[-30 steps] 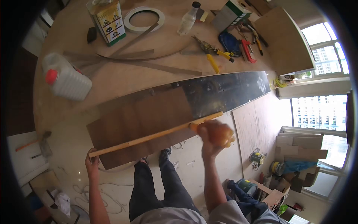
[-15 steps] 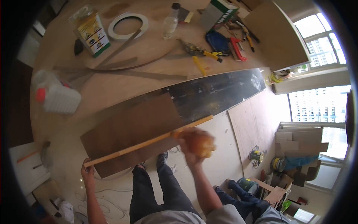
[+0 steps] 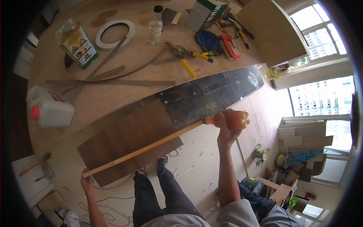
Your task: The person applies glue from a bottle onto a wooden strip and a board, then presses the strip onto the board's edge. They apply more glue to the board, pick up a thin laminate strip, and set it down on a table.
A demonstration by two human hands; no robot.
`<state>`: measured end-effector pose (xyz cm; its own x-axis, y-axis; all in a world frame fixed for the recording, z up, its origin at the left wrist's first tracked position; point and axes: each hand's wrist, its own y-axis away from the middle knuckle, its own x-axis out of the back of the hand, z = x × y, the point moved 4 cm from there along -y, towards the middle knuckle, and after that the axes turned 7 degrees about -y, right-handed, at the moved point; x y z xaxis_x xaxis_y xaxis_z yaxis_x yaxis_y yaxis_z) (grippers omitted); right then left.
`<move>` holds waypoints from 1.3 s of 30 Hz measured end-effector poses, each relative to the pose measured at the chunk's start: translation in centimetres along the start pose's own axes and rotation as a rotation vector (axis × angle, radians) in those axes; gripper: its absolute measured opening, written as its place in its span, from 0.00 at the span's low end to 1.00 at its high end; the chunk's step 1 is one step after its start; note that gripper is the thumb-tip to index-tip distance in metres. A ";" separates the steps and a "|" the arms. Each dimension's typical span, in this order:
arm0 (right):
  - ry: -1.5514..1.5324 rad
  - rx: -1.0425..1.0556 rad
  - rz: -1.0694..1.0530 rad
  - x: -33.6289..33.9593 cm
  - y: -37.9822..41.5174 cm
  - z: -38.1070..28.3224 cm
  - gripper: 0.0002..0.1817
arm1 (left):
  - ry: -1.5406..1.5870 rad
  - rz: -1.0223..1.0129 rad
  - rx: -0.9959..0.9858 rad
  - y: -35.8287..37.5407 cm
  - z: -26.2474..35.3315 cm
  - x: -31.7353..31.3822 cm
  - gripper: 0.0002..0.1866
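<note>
My left hand holds the lower left end of a long thin wooden strip. The strip lies slantwise across a brown panel. In my right hand is a plastic bottle of orange-amber stuff, tipped on its side with its narrow neck pointing left. The bottle's mouth is at the strip's far right end; whether they touch I cannot tell. Behind the strip lies a dark, stained board.
The bench bears a white jug, a metal can, a tape roll, a clear bottle, snips and a red clamp. Another person's legs are at lower right.
My right hand has moved right and up with the bottle, from partway along the strip to its far end. The view has shifted slightly. My left hand still holds the near end.
</note>
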<state>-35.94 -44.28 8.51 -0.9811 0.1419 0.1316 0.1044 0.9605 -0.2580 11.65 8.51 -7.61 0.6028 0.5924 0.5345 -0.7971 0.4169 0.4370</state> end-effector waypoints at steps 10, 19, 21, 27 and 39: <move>-0.031 -0.069 -0.027 0.7 -0.2 -1.3 0.11 | 0.039 -0.013 0.010 -0.2 -0.7 0.3 0.19; 0.006 -0.063 -0.010 -0.4 -0.7 -0.7 0.11 | 0.004 -0.005 0.026 -0.1 -0.2 0.2 0.19; 0.064 -0.074 -0.013 -0.3 -1.1 -0.3 0.11 | 0.008 -0.009 0.037 0.0 -0.3 0.3 0.19; 0.044 -0.062 -0.055 -1.0 -2.9 1.5 0.14 | -0.014 -0.009 0.034 0.1 0.1 0.2 0.18; 0.002 -0.142 0.023 0.2 -1.9 -0.2 0.14 | -0.032 -0.006 -0.005 0.2 0.7 0.1 0.16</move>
<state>-36.35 -46.03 9.22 -0.9779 0.1646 0.1288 0.1490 0.9812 -0.1229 11.58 8.15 -6.95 0.6085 0.5673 0.5549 -0.7935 0.4241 0.4365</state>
